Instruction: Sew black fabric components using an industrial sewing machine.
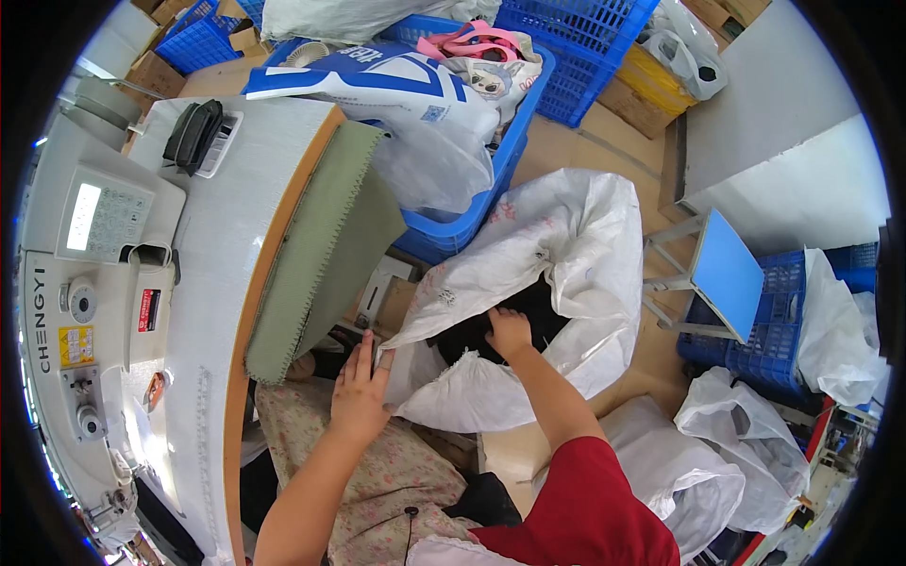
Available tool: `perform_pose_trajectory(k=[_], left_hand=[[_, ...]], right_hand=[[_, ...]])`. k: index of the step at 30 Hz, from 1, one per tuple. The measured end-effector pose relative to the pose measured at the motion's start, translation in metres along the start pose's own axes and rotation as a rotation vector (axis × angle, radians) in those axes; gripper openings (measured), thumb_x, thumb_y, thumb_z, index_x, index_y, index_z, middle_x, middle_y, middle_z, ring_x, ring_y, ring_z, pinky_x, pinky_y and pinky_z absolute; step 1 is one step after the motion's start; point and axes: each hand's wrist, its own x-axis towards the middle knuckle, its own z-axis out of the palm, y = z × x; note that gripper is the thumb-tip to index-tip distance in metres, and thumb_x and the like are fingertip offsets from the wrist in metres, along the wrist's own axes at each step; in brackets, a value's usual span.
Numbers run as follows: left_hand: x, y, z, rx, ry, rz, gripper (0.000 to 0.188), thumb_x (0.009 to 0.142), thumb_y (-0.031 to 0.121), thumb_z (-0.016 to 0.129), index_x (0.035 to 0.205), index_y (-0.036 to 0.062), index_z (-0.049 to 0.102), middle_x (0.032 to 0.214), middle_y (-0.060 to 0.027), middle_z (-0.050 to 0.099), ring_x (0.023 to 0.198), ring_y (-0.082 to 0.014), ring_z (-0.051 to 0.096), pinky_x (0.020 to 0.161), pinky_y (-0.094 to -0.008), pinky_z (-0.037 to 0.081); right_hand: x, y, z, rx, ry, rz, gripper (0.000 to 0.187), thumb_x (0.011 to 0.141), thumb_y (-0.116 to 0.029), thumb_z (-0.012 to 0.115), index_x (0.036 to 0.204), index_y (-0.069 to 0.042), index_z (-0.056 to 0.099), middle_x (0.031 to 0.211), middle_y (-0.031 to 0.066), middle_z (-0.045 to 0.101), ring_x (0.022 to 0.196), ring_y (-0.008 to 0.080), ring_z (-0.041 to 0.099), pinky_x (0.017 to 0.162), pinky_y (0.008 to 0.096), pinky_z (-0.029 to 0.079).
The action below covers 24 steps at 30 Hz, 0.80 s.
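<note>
A large white woven sack (595,245) gapes in front of me, with black cloth (462,338) inside. My right hand (511,332) reaches into its mouth, fingers bent and closed on the black cloth; the fingertips are partly lost in the dark folds. At the sack's left corner is my left hand (359,389), its fingers stretched out and apart, the tips touching the sack's rim. Green cloth with a zigzag edge (326,255) hangs over the table edge just beyond that hand. Floral cloth (377,481) covers my lap.
A white sewing machine (109,212) stands on the table (212,255) at left. A blue crate (439,231) full of bags sits beyond the sack. To the right are a blue-topped stool (727,274), stacked blue crates (783,321) and white plastic bags (736,424).
</note>
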Motion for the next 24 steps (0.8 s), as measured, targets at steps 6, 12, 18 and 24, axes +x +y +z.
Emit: perform_pose_trajectory(k=[6,12,18,24], left_hand=[[0.006,0.003,0.005,-0.078,-0.042,0.001,0.095,0.061,0.017,0.081,0.142,0.0121,0.032,0.153,-0.0172,0.011,0.131,-0.0386,0.034,0.102,-0.0459,0.037],[0.000,-0.004,0.008,-0.125,-0.023,0.002,0.094,0.065,0.019,0.079,0.144,0.0121,0.028,0.153,-0.0164,0.011,0.131,-0.0377,0.034,0.101,-0.0461,0.038],[-0.010,-0.001,0.002,-0.232,0.017,0.008,0.091,0.068,0.020,0.077,0.144,0.0111,0.027,0.153,-0.0154,0.012,0.132,-0.0385,0.031,0.102,-0.0468,0.038],[-0.025,0.002,-0.017,-0.337,0.090,0.030,0.084,0.071,0.026,0.075,0.141,0.0069,0.033,0.152,-0.0172,0.014,0.135,-0.0401,0.027,0.107,-0.0465,0.031]], right_hand=[[-0.054,0.015,-0.048,0.185,0.289,0.005,0.040,0.066,-0.017,0.070,0.105,-0.012,0.062,0.094,0.0096,0.060,0.093,0.0316,0.057,0.080,0.0425,0.047],[-0.095,0.013,-0.155,0.314,0.478,0.079,0.041,0.067,-0.009,0.067,0.108,-0.009,0.061,0.102,0.0148,0.063,0.090,0.0333,0.062,0.076,0.0405,0.050],[-0.127,0.011,-0.238,0.371,0.688,0.250,0.035,0.071,-0.007,0.063,0.106,-0.005,0.064,0.092,0.0192,0.064,0.083,0.0341,0.064,0.074,0.0359,0.050],[-0.148,0.002,-0.285,0.906,0.595,0.338,0.029,0.075,-0.004,0.059,0.103,0.003,0.062,0.090,0.0054,0.066,0.079,0.0150,0.061,0.072,0.0295,0.050]])
